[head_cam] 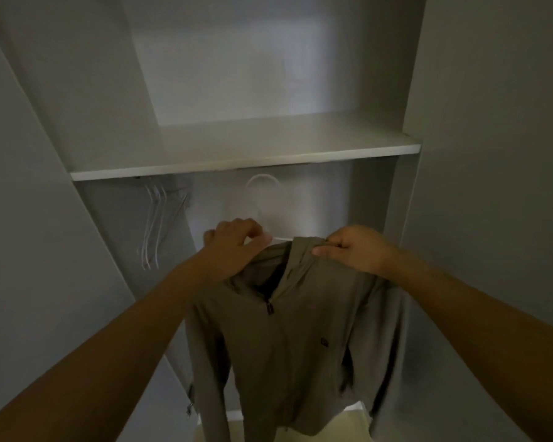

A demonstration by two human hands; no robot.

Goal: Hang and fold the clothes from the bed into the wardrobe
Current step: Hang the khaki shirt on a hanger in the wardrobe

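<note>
Below the wardrobe shelf (246, 161): taupe zip jacket (300, 339) draped on white hanger (262, 199), held up. Left hand (233, 247) fingers curled, pinching hanger arm and jacket shoulder. Right hand (355, 247) pinches collar fabric. Spare hangers (157, 221) hang at left.
</note>
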